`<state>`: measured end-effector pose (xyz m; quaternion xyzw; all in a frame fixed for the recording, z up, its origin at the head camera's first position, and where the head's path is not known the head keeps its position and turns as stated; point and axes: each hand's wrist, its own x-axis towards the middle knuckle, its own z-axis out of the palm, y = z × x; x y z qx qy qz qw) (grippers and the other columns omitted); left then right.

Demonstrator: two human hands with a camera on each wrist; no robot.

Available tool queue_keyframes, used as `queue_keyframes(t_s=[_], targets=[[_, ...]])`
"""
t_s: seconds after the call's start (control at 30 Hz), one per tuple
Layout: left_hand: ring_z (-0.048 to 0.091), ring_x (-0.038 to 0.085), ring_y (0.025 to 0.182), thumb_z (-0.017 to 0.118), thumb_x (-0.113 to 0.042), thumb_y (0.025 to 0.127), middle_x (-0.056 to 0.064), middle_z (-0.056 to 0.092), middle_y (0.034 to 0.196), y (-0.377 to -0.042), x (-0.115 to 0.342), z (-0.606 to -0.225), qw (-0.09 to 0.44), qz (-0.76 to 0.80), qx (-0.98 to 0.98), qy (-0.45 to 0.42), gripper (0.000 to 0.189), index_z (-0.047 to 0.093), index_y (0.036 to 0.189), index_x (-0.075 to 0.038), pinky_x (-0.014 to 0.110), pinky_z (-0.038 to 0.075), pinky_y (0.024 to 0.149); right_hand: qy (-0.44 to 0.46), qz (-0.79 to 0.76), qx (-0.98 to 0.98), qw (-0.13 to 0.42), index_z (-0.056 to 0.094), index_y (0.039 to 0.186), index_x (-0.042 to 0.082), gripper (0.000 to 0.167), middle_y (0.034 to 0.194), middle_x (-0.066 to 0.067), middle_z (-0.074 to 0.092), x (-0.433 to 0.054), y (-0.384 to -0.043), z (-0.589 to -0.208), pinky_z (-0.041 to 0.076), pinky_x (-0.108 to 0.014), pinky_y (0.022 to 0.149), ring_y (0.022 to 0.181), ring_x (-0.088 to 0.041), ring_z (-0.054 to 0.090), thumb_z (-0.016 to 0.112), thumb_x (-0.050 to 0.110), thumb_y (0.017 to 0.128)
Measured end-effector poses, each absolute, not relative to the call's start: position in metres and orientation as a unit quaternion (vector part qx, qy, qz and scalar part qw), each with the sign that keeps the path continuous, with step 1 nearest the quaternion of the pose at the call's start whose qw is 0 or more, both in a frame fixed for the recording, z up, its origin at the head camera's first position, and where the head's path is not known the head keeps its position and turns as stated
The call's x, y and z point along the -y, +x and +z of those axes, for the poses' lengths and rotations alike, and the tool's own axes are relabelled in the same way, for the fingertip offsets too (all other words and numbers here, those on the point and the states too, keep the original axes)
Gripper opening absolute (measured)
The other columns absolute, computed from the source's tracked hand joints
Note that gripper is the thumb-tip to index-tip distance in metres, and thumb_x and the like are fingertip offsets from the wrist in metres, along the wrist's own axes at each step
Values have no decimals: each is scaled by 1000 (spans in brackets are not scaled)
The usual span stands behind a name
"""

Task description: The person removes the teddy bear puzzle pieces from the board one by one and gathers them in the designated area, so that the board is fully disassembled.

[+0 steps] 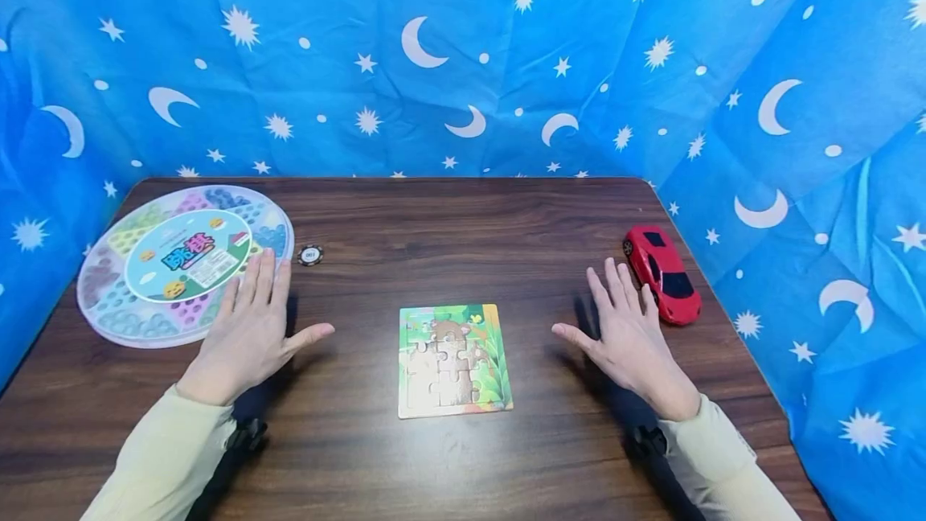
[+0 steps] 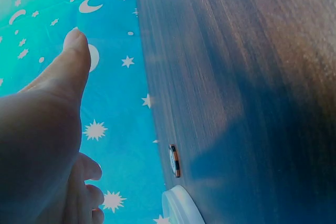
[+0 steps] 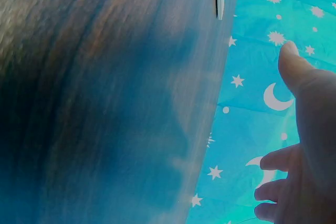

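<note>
Fingers straight and thumb spread, my left hand [image 1: 249, 332] hovers palm down over the table, overlapping the edge of a round Chinese checkers box [image 1: 108, 320] in the head view. My right hand [image 1: 629, 336] is held the same way, its fingertips beside a red toy car [image 1: 664, 276]. Neither hand holds anything. Between them lies a square jigsaw puzzle [image 1: 454, 360] with a brown animal on a green background, its pieces fitted in the frame. A small black and white poker chip [image 1: 310, 255] marked 100 lies just right of the box; the left wrist view shows this chip [image 2: 174, 161] edge-on.
All of this lies on a dark wood-grain table [image 1: 448, 248]. Blue cloth [image 1: 477, 38] printed with white moons and stars hangs behind it and along both sides. A dark wrist mount [image 1: 248, 434] sits under the left cuff, another [image 1: 651, 441] under the right.
</note>
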<state>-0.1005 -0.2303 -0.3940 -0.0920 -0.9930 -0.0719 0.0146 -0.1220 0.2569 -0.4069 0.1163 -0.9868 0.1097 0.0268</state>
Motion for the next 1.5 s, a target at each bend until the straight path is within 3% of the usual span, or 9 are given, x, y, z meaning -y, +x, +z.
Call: queue_keyframes(t_s=[0.23,0.43,0.53,0.77,0.93,1.1,1.5], targets=[[-5,40,146,48,-72,87,26,-6,159,-95,225,-394,2,-64,992,-110,110,6,152,7,62,-1,113,121,123,985,17,23,154,2,101,159,-24,9,-254,-127,-410,3,-68,110,146,-41,3,51,71,85],[13,37,146,60,-73,77,23,16,158,-91,179,-398,-76,-109,967,-217,111,30,148,7,57,5,115,153,163,975,-11,25,154,5,97,160,-22,11,-228,-130,-402,7,-66,111,147,-40,6,54,69,86],[19,35,145,67,-71,71,23,23,156,-94,156,-402,-100,-111,953,-265,114,35,147,6,57,10,115,198,189,962,-19,30,152,6,93,159,-19,17,-203,-132,-399,12,-64,111,146,-38,11,58,65,86],[18,33,146,76,-68,61,23,20,157,-102,131,-407,-117,-88,949,-278,124,31,148,8,56,13,115,297,197,933,-54,40,149,10,83,154,-18,31,-137,-137,-397,26,-61,108,139,-35,29,67,56,84],[19,31,146,75,-69,58,21,21,157,-102,124,-408,-131,-67,953,-265,126,32,147,8,56,15,115,355,154,920,-61,52,140,8,72,134,-14,48,-105,-138,-401,43,-46,93,116,-29,46,68,52,85],[20,31,146,74,-69,57,21,22,157,-101,120,-409,-122,-56,955,-264,125,34,147,8,56,17,114,365,106,924,-47,61,132,10,66,109,-5,49,-92,-138,-407,36,-31,71,91,-19,40,70,53,83],[22,31,145,77,-67,55,21,25,156,-100,121,-414,-114,-57,957,-259,124,36,146,7,56,20,114,373,79,924,-36,65,122,15,54,103,-1,49,-82,-142,-415,37,-30,69,89,-18,43,70,52,83]])
